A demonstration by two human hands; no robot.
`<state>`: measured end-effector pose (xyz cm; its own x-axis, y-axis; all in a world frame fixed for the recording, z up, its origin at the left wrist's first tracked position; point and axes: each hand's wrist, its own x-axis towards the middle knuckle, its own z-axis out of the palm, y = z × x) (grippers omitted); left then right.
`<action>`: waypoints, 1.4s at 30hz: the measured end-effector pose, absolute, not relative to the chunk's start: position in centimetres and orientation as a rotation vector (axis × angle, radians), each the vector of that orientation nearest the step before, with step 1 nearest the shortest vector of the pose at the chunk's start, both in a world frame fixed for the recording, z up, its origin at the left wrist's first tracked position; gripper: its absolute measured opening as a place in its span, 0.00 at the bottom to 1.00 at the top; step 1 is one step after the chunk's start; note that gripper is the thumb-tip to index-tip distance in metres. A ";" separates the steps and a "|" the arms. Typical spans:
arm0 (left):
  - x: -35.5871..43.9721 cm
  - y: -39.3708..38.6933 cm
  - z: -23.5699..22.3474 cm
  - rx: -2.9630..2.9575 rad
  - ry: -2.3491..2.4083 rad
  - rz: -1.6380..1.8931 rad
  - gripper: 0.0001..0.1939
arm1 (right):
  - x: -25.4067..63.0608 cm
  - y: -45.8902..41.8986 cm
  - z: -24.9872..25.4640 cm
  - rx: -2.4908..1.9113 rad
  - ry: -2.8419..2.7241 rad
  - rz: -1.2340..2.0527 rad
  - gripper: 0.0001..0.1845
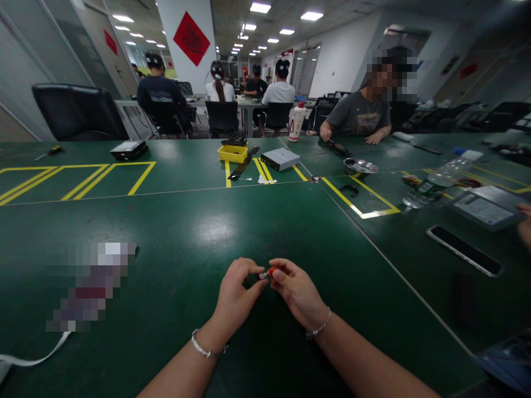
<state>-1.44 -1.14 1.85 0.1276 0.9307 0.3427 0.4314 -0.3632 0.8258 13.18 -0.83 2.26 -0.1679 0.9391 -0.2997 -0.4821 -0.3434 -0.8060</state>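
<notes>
Close in front of me, just above the green table (174, 232), my two hands meet at the fingertips. Between them is a small piece with a silvery part (263, 275) and a bright red-orange part (271, 271); its kind is too small to tell. My left hand (238, 287) pinches the silvery side between thumb and fingers. The red-orange end is pinched by my right hand (296, 290). Fingers cover much of the piece, so I cannot tell whether it is one part or two joined. Each wrist wears a bracelet.
Left lies a blurred-out phone-like object (97, 287) with a white cable (41, 359). Ahead stand a yellow bin (233, 154), a grey metal box (280, 159) and a metal bowl (360, 166). A phone (464, 250) and plastic bottle (440, 179) lie right. A person (357, 113) sits opposite.
</notes>
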 end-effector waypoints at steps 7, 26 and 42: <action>-1.2 -1.5 1.9 2.018 1.358 1.159 0.04 | 12.3 -1.5 2.0 -1.106 -0.851 1.531 0.09; -1.2 -1.8 2.1 2.010 1.429 1.214 0.02 | 12.5 -2.2 1.6 -1.161 -1.067 1.399 0.15; -1.2 -1.8 2.0 2.032 1.482 1.179 0.01 | 12.5 -2.5 2.7 -1.197 -1.036 1.452 0.18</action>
<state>-1.21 -1.80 1.96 0.1011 0.9062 0.4107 0.6038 -0.3840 0.6986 12.48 -2.54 2.71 -0.0658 0.9818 -0.1781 -0.1510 -0.1863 -0.9708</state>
